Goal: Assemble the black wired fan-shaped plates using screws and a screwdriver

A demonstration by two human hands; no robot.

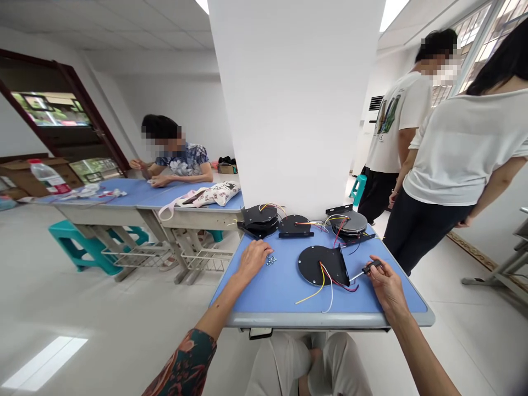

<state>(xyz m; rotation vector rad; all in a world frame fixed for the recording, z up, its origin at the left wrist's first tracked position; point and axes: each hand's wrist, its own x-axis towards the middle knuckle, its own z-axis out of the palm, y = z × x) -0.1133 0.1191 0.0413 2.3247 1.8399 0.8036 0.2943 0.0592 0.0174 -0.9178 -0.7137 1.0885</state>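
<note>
So: left hand (253, 261), fingers loosely curled and holding nothing, rests on a blue laminate desk (272, 297), just beside a small heap of metal screws (271, 260). Right hand (385, 284), fingers pinched narrow on a black-handled screwdriver (372, 268), brings its thin steel shaft near a flat black disc (317, 265) with upright bracket and loose yellow, white and red wires. Further wired black units (293, 225) line the far edge.

Nothing readable from here, folks! The red label on that plastic bottle (46, 176) is too small, and the white T-shirt (402, 121) shows only blurred print.
</note>
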